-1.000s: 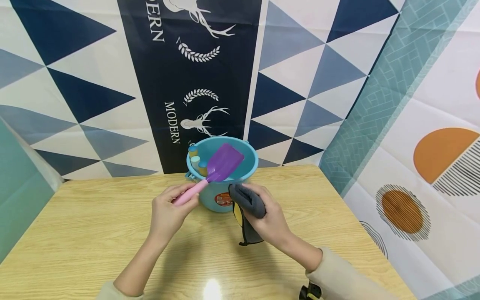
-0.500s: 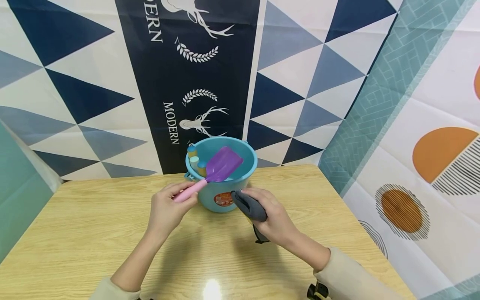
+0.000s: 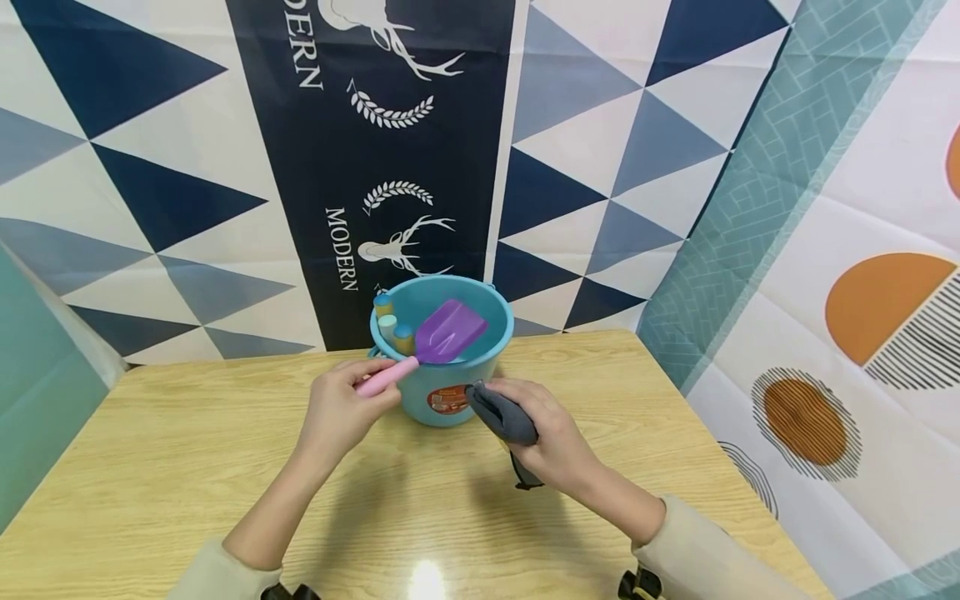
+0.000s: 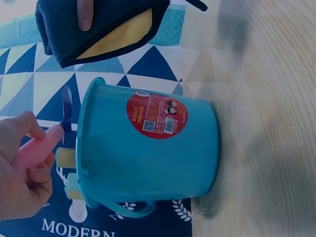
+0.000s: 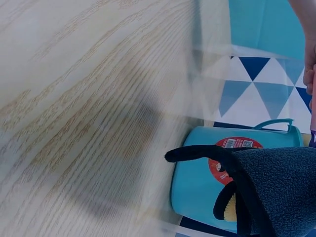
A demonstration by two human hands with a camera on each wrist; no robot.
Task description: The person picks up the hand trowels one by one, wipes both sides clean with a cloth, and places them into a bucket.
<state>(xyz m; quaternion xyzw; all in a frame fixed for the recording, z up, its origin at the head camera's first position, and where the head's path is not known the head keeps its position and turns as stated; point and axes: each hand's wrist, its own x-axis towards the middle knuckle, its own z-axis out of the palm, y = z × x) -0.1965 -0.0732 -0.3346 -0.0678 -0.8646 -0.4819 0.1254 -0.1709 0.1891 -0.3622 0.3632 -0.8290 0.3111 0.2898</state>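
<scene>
My left hand (image 3: 337, 417) grips the pink handle of a toy shovel (image 3: 452, 331), its purple scoop tilted over the mouth of a light-blue bucket (image 3: 417, 392). In the left wrist view, fingers and thumb wrap the pink handle (image 4: 38, 150) beside the bucket's rim. My right hand (image 3: 551, 437) holds a folded dark grey cloth (image 3: 504, 415) with a yellow inner side, in front of the bucket's right side. A black-edged strip of the cloth hangs below the hand. In the right wrist view the cloth (image 5: 284, 190) overlaps the bucket, and the right hand is hidden.
Several yellow, blue and white cylindrical pieces (image 3: 387, 325) stand inside the bucket along its left wall. The bucket is upright near the back edge of the wooden table (image 3: 210, 467). A patterned wall covering (image 3: 405, 108) rises right behind it.
The shovel's scoop has lowered slightly toward the bucket. The cloth has moved a little right and down, its yellow side turning mostly out of sight. Both hands keep their holds.
</scene>
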